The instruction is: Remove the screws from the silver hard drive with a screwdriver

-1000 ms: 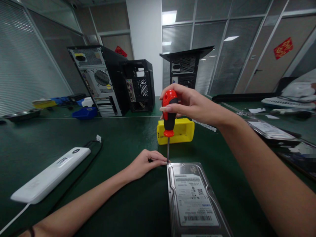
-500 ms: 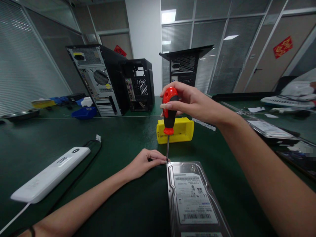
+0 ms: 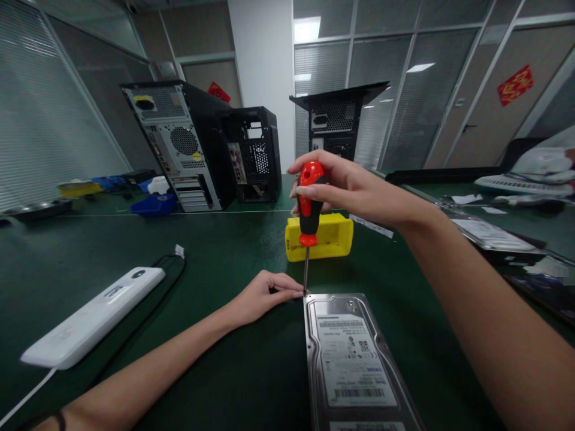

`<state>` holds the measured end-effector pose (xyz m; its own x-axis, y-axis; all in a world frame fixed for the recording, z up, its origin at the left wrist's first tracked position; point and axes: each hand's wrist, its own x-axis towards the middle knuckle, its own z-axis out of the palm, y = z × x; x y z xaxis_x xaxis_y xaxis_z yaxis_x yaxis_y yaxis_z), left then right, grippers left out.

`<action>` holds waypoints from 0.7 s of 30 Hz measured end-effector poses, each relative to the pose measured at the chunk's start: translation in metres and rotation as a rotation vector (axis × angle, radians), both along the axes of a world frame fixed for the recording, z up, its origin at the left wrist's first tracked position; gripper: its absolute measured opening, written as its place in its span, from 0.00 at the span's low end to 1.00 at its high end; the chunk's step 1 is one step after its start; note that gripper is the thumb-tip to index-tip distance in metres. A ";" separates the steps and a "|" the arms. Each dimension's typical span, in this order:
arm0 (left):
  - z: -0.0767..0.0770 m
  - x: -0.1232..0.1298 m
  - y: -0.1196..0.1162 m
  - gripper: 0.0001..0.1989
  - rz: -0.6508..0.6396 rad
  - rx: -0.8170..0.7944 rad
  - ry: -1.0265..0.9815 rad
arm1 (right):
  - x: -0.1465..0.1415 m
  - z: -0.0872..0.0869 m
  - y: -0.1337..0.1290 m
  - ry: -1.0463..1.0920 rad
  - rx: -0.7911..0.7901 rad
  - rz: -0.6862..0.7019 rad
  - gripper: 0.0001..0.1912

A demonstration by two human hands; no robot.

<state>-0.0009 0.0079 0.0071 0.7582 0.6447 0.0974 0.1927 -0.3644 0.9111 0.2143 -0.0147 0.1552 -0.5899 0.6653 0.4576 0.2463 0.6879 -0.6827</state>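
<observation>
My right hand (image 3: 344, 188) is closed around the red and black handle of a screwdriver (image 3: 309, 206), which stands nearly upright. Its tip meets the far left corner of a silver hard drive (image 3: 354, 359) lying label up on the green table. Beside that same corner, my left hand (image 3: 267, 293) rests low with thumb and fingers pinched together at the screwdriver's tip. Whatever is between those fingertips is too small to make out. Just behind the screwdriver sits a yellow plastic bin (image 3: 335, 236).
Computer cases (image 3: 204, 137) stand at the back, another (image 3: 335, 123) behind my right hand. A white power strip (image 3: 94, 317) with a cable lies left, near a blue bin (image 3: 155, 205). Another hard drive (image 3: 489, 233) and parts lie right. A person's white sleeve (image 3: 543, 155) shows far right.
The screwdriver's handle has shifted very slightly, and the fingers of my right hand have moved a little around it. My left hand and the hard drive stay in place.
</observation>
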 end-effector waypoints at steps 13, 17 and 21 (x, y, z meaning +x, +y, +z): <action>0.000 0.000 -0.001 0.09 0.010 0.040 0.006 | 0.004 0.000 -0.003 0.043 -0.123 0.087 0.22; 0.001 0.001 -0.002 0.09 0.018 0.048 0.010 | 0.004 0.000 -0.002 0.034 -0.096 0.078 0.23; 0.000 0.002 -0.002 0.09 0.026 0.052 0.005 | 0.004 0.001 -0.003 0.010 -0.080 0.068 0.23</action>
